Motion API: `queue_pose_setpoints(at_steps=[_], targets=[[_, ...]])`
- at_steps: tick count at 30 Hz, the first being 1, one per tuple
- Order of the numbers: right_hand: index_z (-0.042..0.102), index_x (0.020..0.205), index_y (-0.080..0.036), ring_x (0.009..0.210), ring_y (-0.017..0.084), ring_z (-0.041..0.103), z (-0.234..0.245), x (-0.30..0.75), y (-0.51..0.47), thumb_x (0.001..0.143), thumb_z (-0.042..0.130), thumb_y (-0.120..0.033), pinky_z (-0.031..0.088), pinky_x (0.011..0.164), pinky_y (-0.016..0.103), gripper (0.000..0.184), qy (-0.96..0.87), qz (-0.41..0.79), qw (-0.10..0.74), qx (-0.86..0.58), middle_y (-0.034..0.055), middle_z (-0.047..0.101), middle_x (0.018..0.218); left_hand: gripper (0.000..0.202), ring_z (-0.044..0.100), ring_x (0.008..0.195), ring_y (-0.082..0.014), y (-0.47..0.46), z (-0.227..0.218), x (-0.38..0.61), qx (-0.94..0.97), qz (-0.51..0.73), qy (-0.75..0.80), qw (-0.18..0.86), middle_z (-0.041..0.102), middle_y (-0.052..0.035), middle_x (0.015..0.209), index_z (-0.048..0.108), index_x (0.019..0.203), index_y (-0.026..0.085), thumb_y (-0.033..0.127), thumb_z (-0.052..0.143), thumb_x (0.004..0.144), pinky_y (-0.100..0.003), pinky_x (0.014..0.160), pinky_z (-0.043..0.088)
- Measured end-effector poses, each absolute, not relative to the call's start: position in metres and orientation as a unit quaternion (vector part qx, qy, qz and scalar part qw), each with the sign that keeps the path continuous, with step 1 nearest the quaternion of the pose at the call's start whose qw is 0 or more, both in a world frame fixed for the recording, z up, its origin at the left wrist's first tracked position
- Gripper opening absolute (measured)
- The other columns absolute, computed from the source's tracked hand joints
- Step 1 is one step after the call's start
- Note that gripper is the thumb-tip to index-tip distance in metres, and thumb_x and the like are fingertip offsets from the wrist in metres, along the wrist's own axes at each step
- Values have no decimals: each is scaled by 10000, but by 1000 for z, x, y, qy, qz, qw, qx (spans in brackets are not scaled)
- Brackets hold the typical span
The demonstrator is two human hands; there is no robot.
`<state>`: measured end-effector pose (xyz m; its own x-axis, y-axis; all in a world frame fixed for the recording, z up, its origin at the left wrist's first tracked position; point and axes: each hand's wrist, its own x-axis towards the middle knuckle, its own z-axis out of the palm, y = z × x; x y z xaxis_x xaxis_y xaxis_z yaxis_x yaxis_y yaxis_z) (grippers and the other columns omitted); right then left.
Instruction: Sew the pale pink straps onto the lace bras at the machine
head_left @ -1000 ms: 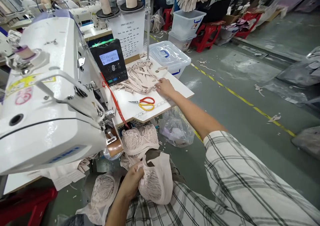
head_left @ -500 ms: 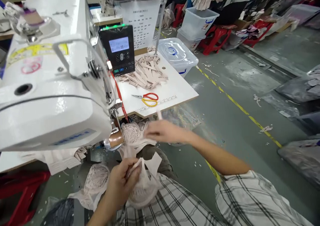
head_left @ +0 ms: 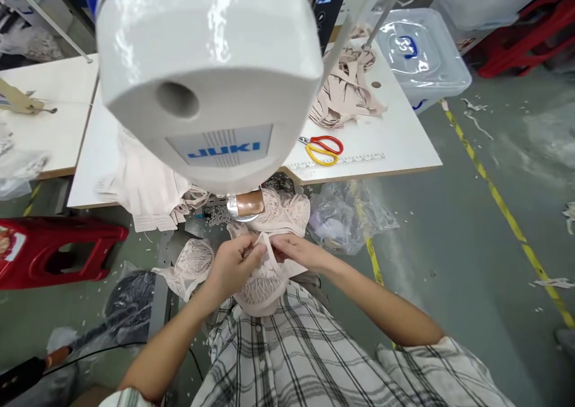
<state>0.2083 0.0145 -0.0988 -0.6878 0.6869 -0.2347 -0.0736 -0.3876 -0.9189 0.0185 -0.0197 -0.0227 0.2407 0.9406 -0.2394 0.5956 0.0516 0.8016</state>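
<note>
A pale pink lace bra (head_left: 261, 292) is held close in front of my shirt, below the sewing machine head (head_left: 206, 53). My left hand (head_left: 234, 264) pinches its upper edge near a narrow strap end. On the other side, my right hand (head_left: 299, 251) has its fingers closed on the same bra; its fingertips are partly hidden by the fabric. Just beyond the hands, more lace cups (head_left: 285, 209) lie by the machine's copper-coloured arm end (head_left: 249, 204). Another lace cup (head_left: 194, 257) hangs at the left of my left hand.
Red-and-yellow-handled scissors (head_left: 324, 149) and a pile of pink straps (head_left: 348, 92) lie on the white table (head_left: 399, 146). Pink fabric pieces (head_left: 146, 179) drape over its left edge. A red stool (head_left: 58, 248) stands left, a lidded clear bin (head_left: 424, 53) at the back right.
My right hand has come from beside the table edge down to the bra and closed on it. My left hand still holds the bra. The view has swung left over the machine head.
</note>
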Motion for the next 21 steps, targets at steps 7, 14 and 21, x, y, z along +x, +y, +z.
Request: queue_pose_setpoints(at_steps=[7,14,21], targets=[[675,779,-186,556,66,456,-87,197,26,681,845,-413,434,583,198,300,-211,808,418,-358,-64,504,600,225,504,618,-124,-21,-21,16,626,223,618,420,595,24,704,597,896,188,406,551,925,-223,561,365],[769,939,-231,941,181,632,-59,211,21,850,699,-439,520,836,317,237,-527,726,305,-321,48,655,1004,254,456,575,-118,-20,-26,13,651,199,632,370,527,50,654,520,873,205,452,529,933,-235,537,299],[761,1029,-307,923,163,656,-41,202,16,919,630,-274,514,795,287,174,-705,498,405,-301,26,694,996,234,460,647,-115,-10,-19,-2,654,222,548,472,523,26,747,485,818,196,393,581,903,-219,570,352]])
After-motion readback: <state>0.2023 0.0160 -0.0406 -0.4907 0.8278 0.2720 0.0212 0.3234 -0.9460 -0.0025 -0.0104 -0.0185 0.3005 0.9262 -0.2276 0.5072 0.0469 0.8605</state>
